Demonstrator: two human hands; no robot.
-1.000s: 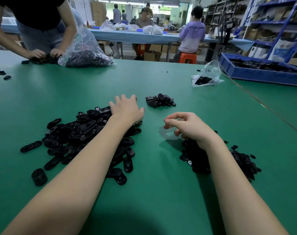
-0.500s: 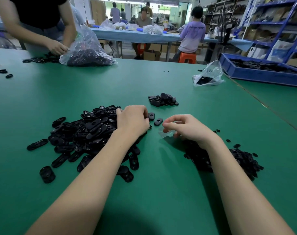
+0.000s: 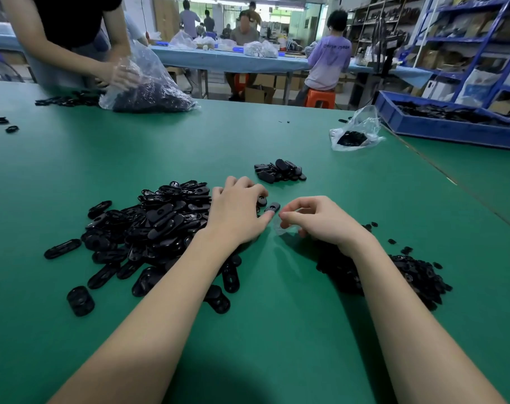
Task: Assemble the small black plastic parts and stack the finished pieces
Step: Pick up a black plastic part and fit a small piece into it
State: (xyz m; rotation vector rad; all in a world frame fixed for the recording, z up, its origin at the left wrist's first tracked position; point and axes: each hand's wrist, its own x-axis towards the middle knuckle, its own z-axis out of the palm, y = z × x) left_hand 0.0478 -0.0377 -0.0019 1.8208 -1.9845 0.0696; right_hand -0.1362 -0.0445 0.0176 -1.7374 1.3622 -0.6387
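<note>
Now left hand (image 3: 236,212) nearer right hand (image 3: 317,218)

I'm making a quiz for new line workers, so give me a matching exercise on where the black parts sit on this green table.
Things:
1. big pile of long oval parts
2. small heap of finished pieces
3. pile of small round parts
4. blue tray

Places:
A. far right edge of the table
B. under the right forearm
C. beside the left hand
D. beyond both hands, mid-table

Pairs: 1-C, 2-D, 3-B, 4-A
</note>
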